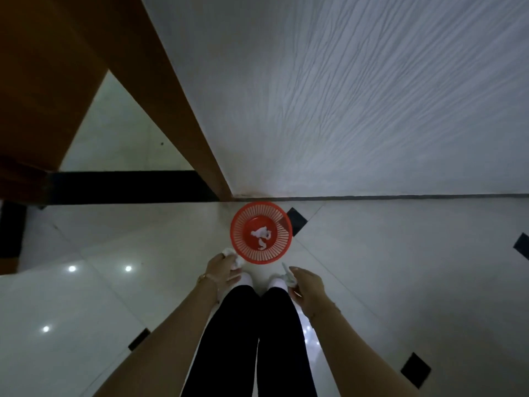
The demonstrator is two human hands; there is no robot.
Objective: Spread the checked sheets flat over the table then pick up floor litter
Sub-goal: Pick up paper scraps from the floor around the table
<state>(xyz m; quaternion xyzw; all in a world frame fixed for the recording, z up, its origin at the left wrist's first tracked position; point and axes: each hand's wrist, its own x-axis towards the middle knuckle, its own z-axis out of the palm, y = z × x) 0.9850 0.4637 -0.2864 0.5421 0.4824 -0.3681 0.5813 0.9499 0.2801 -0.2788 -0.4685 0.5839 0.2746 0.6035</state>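
We're indoors, a home by the look of it: glossy white tiled floor (86, 296) with black diamond insets, textured white wall (357, 96), wooden door frame (171, 96) (red wastebasket (261, 232) beside it).

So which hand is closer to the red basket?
Left. The left hand holds white litter right beside the red basket rim; the right hand holds litter lower, a little farther away.

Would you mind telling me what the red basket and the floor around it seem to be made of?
The red basket looks like moulded plastic: uniform colour, thin slotted ribs around its wall. The floor appears to be polished pale tile, probably ceramic or stone: it mirrors ceiling lights, shows grout lines, and has small black inlays.
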